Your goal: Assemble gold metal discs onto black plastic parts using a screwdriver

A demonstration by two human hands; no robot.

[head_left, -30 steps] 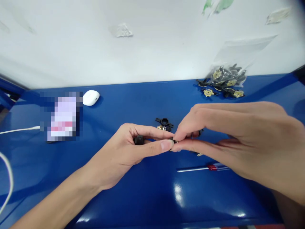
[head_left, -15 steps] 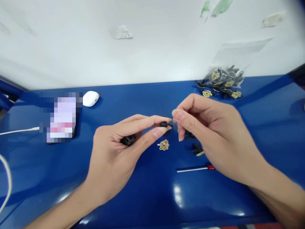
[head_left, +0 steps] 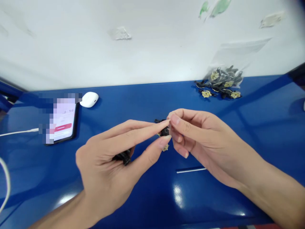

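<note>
My left hand (head_left: 111,159) pinches a small black plastic part (head_left: 165,131) between thumb and forefinger. A second black piece (head_left: 122,156) is tucked against the palm, mostly covered by the fingers. Touching the left forefinger's tip, my right hand (head_left: 202,140) has its thumb and forefinger pressed together at the part's right side; whatever they grip is too small to make out. A small brass-coloured plate (head_left: 165,147) lies on the table, partly hidden behind the left thumb. The screwdriver's thin metal shaft (head_left: 191,170) shows below the right hand, which hides its handle.
At the back right, a clear plastic bag (head_left: 226,76) of black and brass parts leans on the white wall, with several loose parts (head_left: 206,93) before it. A phone (head_left: 63,124) with a white cable and a white earbud case (head_left: 89,99) lie on the blue table's left.
My right hand has moved left and down to meet the part in my left hand. The left hand has shifted slightly left, and the black part has turned in its fingers.
</note>
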